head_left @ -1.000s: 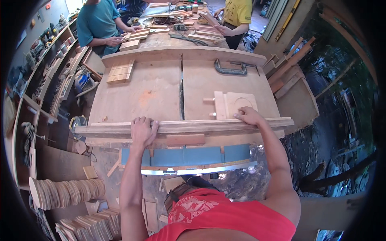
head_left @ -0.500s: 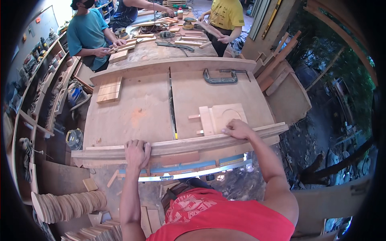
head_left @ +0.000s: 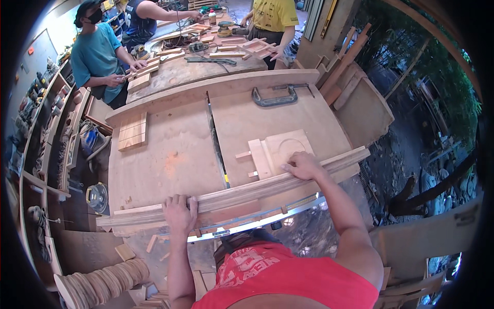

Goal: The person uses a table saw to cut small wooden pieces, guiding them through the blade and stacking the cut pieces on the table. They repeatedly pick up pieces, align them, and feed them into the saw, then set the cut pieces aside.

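Wooden rail [head_left: 247, 192] crosses the bench [head_left: 180, 129]; left hand [head_left: 179, 213] has fingers gripping it, right hand's [head_left: 304, 168] bent, hold I can't tell.

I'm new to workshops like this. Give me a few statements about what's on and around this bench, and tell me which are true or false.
1. The left hand rests on the long wooden rail. True.
2. The metal clamp is in the right hand. False: it lies on the tabletop, beyond that hand.
3. The orange patch is left of the dark slot. True.
4. The grooved block is right of the slot. False: it lies to the left.
5. Someone across the bench wears a yellow shirt. True.
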### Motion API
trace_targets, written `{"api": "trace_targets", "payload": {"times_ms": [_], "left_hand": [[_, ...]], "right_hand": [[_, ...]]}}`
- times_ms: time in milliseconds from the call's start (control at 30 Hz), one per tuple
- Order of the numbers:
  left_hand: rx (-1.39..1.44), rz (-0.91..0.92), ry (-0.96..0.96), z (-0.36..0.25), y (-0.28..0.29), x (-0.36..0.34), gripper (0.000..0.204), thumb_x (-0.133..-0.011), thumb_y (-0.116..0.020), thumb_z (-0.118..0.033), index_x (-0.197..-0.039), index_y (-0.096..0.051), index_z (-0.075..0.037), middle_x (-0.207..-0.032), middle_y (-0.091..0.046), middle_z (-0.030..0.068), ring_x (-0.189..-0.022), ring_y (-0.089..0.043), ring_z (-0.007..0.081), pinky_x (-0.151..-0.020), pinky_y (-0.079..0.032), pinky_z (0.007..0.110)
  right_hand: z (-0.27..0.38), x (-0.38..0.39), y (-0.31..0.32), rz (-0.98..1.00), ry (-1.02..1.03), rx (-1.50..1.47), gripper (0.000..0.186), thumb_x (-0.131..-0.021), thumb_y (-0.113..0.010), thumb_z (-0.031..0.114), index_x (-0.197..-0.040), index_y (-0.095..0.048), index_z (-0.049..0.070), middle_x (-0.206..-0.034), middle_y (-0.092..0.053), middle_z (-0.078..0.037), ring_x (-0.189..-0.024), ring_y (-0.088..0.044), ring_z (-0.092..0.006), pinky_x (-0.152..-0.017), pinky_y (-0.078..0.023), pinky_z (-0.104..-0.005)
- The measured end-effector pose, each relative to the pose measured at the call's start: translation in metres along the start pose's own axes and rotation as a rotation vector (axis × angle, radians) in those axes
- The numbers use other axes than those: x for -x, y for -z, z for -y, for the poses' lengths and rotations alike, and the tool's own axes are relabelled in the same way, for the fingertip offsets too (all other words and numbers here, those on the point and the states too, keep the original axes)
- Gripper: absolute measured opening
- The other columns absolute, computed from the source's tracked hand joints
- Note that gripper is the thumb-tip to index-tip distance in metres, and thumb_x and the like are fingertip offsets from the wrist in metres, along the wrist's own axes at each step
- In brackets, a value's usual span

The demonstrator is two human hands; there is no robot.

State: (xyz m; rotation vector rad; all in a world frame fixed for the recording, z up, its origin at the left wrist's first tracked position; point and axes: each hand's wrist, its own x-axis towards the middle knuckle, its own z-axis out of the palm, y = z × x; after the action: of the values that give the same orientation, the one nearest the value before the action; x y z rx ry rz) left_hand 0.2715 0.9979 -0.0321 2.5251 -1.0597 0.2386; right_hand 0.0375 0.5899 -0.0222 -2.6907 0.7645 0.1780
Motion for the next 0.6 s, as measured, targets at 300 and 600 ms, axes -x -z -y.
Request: {"api": "trace_targets", "payload": {"times_ms": [300, 600], "left_hand": [[-0.04, -0.073, -0.012, 0.002, -0.005, 0.008, 0.032, -0.09, -0.071, -0.036, -0.089, -0.073, -0.004, -0.091, -0.068, 0.0151, -0.089, -0.061, 0.0363, -0.085, -0.045, 0.049], [-0.002, -0.148, -0.025, 0.001, -0.007, 0.004, 0.026, -0.087, -0.073, -0.032, -0.089, -0.074, -0.006, -0.087, -0.068, 0.0131, -0.085, -0.061, 0.0354, -0.084, -0.046, 0.048]], "right_hand": [[0.009, -0.005, 0.006, 0.028, -0.038, -0.013, 0.06, -0.096, -0.062, 0.059, -0.098, -0.08, 0.003, -0.104, -0.075, -0.022, -0.105, -0.07, -0.0407, -0.093, -0.054, -0.0505], [0.001, -0.005, -0.009, -0.047, -0.045, -0.069, 0.06, -0.097, -0.061, 0.058, -0.094, -0.08, 0.001, -0.102, -0.075, -0.024, -0.102, -0.07, -0.0427, -0.092, -0.055, -0.0509]]}}
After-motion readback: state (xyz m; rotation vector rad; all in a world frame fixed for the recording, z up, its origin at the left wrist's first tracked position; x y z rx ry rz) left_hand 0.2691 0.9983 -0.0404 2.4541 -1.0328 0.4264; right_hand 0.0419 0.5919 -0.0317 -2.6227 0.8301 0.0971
